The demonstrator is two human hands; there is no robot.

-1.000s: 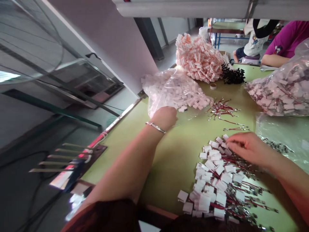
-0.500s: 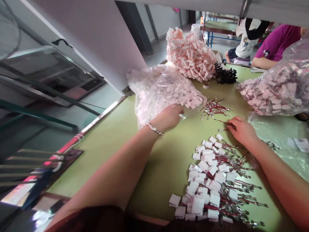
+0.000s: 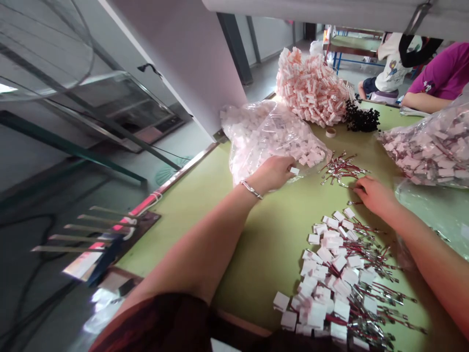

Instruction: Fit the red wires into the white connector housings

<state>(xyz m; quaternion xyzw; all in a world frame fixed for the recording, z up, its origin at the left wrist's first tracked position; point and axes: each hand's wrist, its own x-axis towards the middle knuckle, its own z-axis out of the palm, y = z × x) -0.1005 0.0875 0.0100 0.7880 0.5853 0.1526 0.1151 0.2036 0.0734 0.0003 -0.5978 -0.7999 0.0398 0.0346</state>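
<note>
My left hand (image 3: 275,172), wearing a silver bracelet on the wrist, pinches a small white plastic connector housing (image 3: 294,171). It is at the front edge of an open clear bag (image 3: 278,127) full of similar housings. To its right, my right hand (image 3: 374,194) has thumb and fingers closed on a thin wire lead (image 3: 353,202), whose metal terminal sticks out to the left. Just beyond that hand lies a small pile of red leads (image 3: 342,167) with metal ends. Nearer to me, many white housings (image 3: 341,263) with red leads fitted are spread in a heap.
A big heap of pinkish-white parts (image 3: 311,90) stands at the back beside black parts (image 3: 362,117) and a tape roll (image 3: 330,132). Another filled bag (image 3: 432,146) is at right. A rack with prongs (image 3: 110,239) sits on the table's left edge. Two people sit beyond.
The view has swung left, so everything appears further right. The housing in my left hand now shows more clearly past the fingertips. My right hand has moved slightly closer to the lead pile.
</note>
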